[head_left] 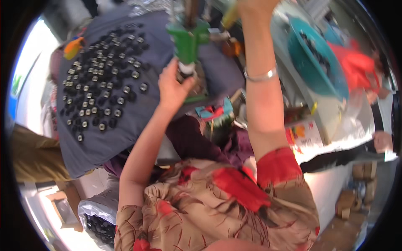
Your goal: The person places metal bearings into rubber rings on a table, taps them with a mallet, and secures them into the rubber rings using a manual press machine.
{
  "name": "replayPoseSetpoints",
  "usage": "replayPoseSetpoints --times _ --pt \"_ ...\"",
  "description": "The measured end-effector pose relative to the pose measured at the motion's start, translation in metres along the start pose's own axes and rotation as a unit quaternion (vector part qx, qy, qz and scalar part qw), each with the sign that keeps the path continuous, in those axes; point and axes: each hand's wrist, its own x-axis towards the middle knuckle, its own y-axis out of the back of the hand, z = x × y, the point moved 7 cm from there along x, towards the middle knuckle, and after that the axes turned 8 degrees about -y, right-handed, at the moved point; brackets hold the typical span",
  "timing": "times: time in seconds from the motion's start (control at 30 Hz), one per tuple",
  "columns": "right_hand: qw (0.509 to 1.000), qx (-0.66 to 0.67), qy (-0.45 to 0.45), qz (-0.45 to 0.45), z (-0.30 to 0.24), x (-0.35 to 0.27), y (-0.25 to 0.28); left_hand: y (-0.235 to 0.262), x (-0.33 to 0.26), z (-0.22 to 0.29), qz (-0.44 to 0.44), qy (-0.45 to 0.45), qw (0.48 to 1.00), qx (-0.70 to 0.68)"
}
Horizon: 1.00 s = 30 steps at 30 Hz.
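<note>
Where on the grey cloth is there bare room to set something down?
Bare grey cloth shows between the black pieces and the green machine, along the near edge below those pieces, and between the machine and the right forearm. It is crowded among the pieces and at the machine's foot, where the left hand is.

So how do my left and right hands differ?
Your left hand is at the green press's lower end; your right hand is up by a yellow handle. The left hand lies inside the frame; the right hand is partly cut off. A silver bangle sits below the right hand; none shows below the left. Both look gloveless.
</note>
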Motion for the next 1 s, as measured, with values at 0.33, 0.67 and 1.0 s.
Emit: replayPoseSetpoints --times 0.33,0.67,1.0 --pt "1.0 -0.013 0.016 -0.018 0.008 -0.002 0.02 -0.033 -0.019 -0.036 0.005 0.065 0.987 -0.148" --pt "0.999 0.007 0.008 -0.034 0.014 0.004 0.012 -0.023 -0.007 -0.035 -0.023 0.083 0.986 -0.146" --pt "0.998 -0.021 0.054 -0.031 0.008 0.002 0.012 -0.026 -0.01 -0.035 -0.021 0.091 0.974 -0.208"
